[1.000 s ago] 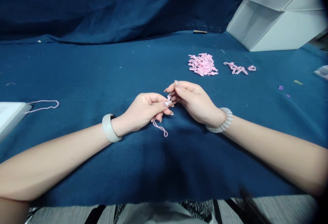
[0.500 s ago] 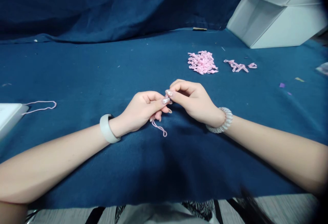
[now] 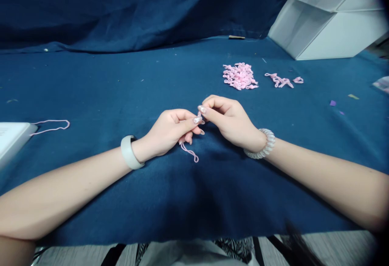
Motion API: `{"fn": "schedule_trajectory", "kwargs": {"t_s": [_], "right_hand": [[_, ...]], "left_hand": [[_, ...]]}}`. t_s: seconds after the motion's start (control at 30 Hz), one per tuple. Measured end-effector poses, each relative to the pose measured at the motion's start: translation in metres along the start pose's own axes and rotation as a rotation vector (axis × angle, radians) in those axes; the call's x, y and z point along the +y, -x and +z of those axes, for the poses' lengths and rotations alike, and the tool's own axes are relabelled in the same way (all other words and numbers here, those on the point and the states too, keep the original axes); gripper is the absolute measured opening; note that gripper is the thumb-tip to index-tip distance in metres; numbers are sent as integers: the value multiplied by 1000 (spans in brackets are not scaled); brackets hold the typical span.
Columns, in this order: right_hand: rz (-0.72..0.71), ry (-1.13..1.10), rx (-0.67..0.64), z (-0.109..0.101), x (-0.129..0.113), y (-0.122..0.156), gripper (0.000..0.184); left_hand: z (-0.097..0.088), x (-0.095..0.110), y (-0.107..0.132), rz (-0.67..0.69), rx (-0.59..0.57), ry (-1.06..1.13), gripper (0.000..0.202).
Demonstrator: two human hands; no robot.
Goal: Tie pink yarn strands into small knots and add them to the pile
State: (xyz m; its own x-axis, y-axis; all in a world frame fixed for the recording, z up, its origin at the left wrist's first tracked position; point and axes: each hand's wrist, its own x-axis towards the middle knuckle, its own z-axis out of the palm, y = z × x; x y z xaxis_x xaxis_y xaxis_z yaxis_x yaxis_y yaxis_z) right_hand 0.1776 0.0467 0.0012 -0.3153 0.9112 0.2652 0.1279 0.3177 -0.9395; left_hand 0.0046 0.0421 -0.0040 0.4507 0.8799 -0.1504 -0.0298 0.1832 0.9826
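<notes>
My left hand (image 3: 172,131) and my right hand (image 3: 228,119) meet at the middle of the blue cloth (image 3: 121,87), fingertips pinched together on a short piece of pink yarn (image 3: 190,151). One end of the yarn hangs from under my left hand and curls on the cloth. The part between my fingertips is mostly hidden. A pale band sits on my left wrist and a clear coil band on my right wrist.
A heap of small pink yarn loops (image 3: 240,76) lies behind my right hand, with a few loose ones (image 3: 282,81) to its right. A white box (image 3: 328,18) stands at the back right. At the left edge lie a white object (image 3: 12,138) and a pink strand (image 3: 51,126).
My right fingers have curled in from a looser, more spread pose to a tight pinch against my left fingertips. The hands have stayed in place.
</notes>
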Motion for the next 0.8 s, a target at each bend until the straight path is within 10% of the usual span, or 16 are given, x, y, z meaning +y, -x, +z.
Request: {"fn": "schedule_trajectory", "kwargs": {"t_s": [0.27,0.6,0.8], "right_hand": [[75,-44,28,-2,6,-1,30],[-290,818,-309,6,4,22,47],[-347,921,-399,14,-1,25,23]], "left_hand": [[-1,-2,1,63,55,66,25],[-3,2,-3,-10,177,376,12],[-7,8,-6,-94,194,544,13]]}}
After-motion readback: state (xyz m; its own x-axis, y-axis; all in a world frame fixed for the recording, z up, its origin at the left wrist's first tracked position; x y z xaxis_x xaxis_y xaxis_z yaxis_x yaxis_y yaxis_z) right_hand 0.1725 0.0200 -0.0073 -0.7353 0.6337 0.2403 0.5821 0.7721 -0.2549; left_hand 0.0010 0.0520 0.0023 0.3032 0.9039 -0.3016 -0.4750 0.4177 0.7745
